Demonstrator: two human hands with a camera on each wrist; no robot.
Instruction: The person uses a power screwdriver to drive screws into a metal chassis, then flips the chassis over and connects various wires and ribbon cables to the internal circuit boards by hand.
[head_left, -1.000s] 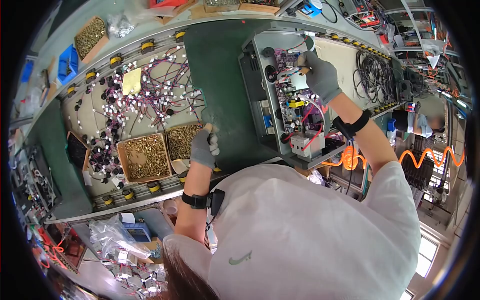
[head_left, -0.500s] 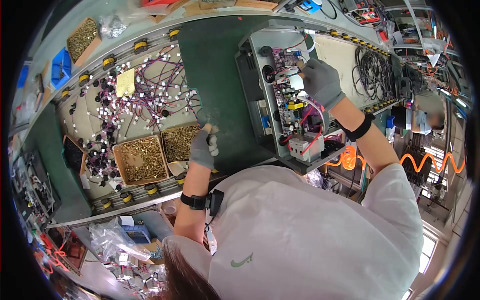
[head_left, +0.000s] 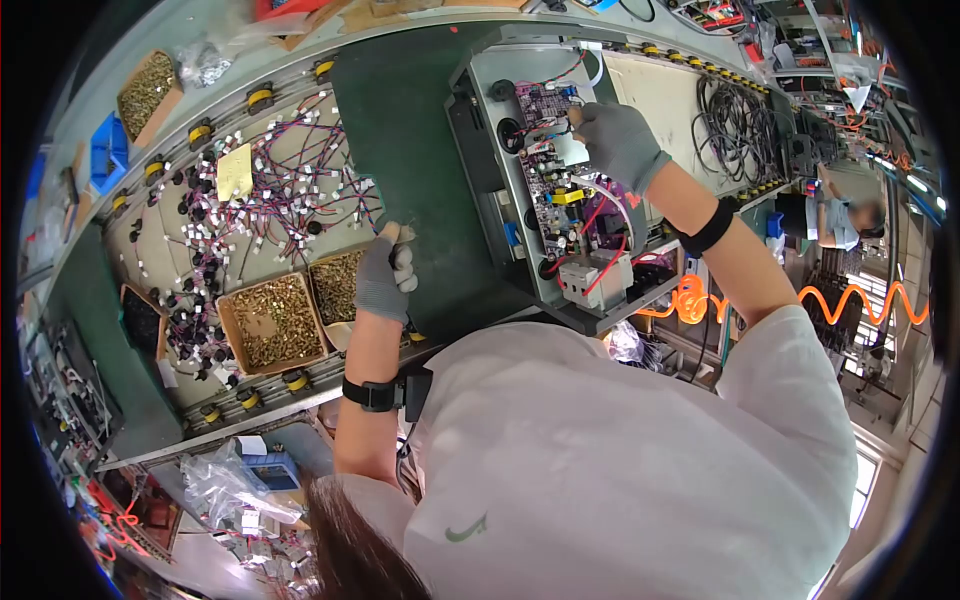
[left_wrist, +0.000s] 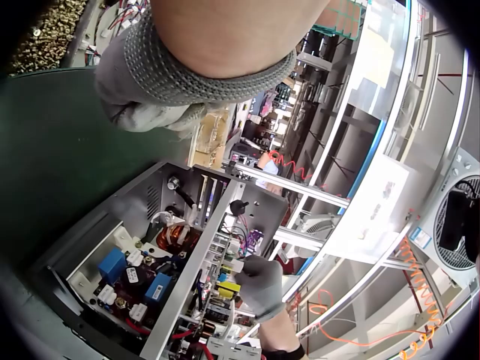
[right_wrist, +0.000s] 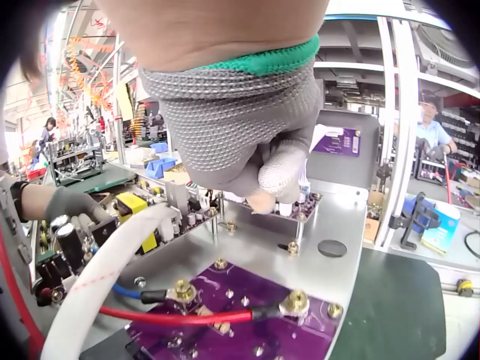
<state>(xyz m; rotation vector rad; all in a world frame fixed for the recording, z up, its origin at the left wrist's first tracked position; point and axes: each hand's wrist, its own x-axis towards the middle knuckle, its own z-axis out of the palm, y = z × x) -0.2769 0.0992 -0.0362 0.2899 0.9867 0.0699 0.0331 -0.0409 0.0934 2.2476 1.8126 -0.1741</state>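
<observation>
Green worktop, chassis between hands.

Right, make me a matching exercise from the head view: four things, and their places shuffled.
Things
1. Yellow slip
2. Black cables
3. Brass-coloured parts
4. Right hand

Places
A. Inside a cardboard box
B. Over the electronics in the open case
C. Amid loose wires with white connectors
D. On the pale surface to the right of the case

Right pairs: 1-C, 2-D, 3-A, 4-B
</observation>
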